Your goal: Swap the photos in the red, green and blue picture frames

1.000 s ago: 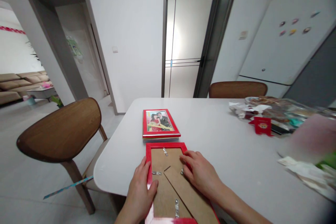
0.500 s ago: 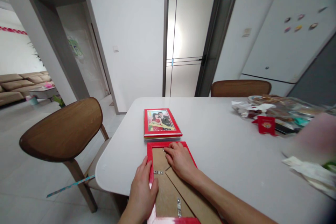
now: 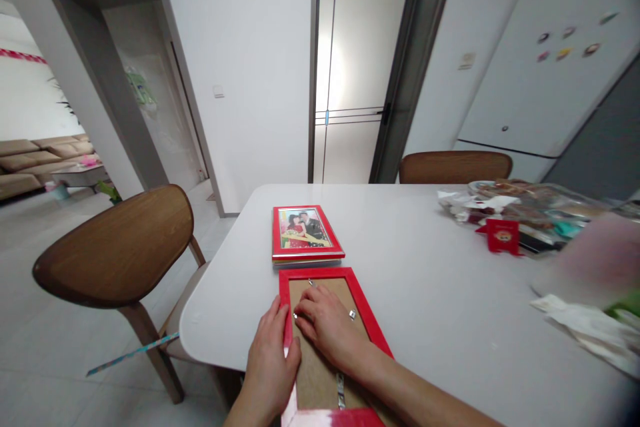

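A red picture frame (image 3: 367,310) lies face down at the table's near edge, with its brown backing board (image 3: 313,363) upward. My left hand (image 3: 273,357) grips the frame's left side, fingers along the outer edge and thumb on the inside. Across the board reaches my right hand (image 3: 327,327), its bent fingertips closed at a small metal clip (image 3: 295,315) by the left inner edge. One metal clip (image 3: 312,283) shows at the top edge and a metal hanger (image 3: 353,314) at the right. Another metal hanger (image 3: 341,390) sits lower down. My right forearm hides part of the board.
Just beyond lies a stack of frames, the top red framed photo (image 3: 305,230) face up. On the white table (image 3: 400,267), a red card box (image 3: 503,237), plastic bags (image 3: 555,203) and white tissue (image 3: 575,320) lie right. A wooden chair (image 3: 117,243) stands left, another (image 3: 455,167) beyond the table.
My right hand has moved from the top clip down and left to the left-side clip. The top clip now points more upward. My left hand keeps its grip on the frame.
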The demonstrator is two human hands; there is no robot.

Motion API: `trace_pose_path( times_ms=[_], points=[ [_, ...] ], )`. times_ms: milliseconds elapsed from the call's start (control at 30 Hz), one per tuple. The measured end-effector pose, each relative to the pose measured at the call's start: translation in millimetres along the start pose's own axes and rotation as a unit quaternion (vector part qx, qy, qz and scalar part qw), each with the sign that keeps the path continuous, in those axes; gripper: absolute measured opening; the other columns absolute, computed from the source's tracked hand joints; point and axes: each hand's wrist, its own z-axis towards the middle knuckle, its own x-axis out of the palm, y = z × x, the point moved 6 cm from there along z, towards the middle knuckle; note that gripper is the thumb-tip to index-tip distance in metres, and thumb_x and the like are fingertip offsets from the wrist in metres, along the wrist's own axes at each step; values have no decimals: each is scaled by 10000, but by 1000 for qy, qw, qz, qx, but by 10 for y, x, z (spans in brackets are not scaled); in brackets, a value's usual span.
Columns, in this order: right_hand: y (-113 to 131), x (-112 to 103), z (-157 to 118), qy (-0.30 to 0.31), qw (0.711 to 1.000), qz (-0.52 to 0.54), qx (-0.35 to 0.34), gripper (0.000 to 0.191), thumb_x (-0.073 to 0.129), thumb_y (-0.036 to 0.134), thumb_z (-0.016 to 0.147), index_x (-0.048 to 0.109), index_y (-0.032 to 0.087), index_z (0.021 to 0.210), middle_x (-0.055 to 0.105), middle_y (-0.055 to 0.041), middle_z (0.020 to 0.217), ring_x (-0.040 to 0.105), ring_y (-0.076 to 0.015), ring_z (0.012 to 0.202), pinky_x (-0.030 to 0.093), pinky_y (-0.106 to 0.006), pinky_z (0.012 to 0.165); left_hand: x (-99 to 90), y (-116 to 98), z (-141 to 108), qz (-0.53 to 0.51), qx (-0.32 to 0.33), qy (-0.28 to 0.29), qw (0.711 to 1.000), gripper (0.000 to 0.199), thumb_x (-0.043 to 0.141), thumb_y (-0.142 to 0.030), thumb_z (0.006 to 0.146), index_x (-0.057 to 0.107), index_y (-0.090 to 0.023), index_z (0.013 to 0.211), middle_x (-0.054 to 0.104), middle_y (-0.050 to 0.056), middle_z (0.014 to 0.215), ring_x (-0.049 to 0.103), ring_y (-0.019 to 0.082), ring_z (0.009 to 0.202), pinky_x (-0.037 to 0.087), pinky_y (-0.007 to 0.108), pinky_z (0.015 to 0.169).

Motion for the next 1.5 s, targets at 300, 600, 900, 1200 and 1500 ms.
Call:
trace_pose_path(
  times_ms=[300, 600, 900, 1200, 1500],
  points=[
    [-123, -281, -568, 129, 984, 114, -46, 322, 558, 120, 622, 631, 286, 888, 456, -11, 1172, 383, -192, 1094, 297, -337, 928, -7, 29, -9, -22, -15, -8, 1000, 436, 425, -160, 725, 444, -135, 1160, 418, 97, 1269, 378, 192, 1162, 309, 367, 974],
    [-62, -236, -647, 100, 990, 94, -43, 153, 579, 207, 659, 661, 289, 758, 488, -2, 1154, 354, -213, 1126, 221, -391, 968, -8, 28, 1, -41, -17, -16, 999, 424, 428, -159, 728, 451, -134, 1151, 415, 104, 1271, 384, 185, 1157, 310, 370, 970],
    [-321, -190, -602, 2, 996, 14, 89, 350, 558, 259, 618, 571, 219, 966, 534, -71, 949, 493, -210, 857, 385, -327, 765, -1, 40, 7, -59, -28, -11, 998, 426, 433, -184, 730, 465, -126, 1151, 417, 109, 1270, 382, 195, 1158, 295, 355, 975],
    [-267, -391, -536, -24, 993, 52, 100, 408, 509, 185, 598, 557, 190, 1003, 534, -70, 942, 490, -193, 883, 383, -296, 792, -18, 4, 36, -137, -67, -11, 988, 408, 517, -297, 694, 535, -147, 1072, 412, 108, 1271, 358, 237, 1167, 260, 386, 980],
    [-268, -573, -480, -71, 989, 102, 75, 336, 468, 310, 717, 532, 200, 1028, 548, -70, 995, 501, -186, 920, 393, -304, 797, -296, 301, 58, -397, -212, -21, 893, 271, 495, -425, 684, 523, -164, 754, 617, -6, 625, 571, 159, 562, 431, 245, 516]
  ],
)
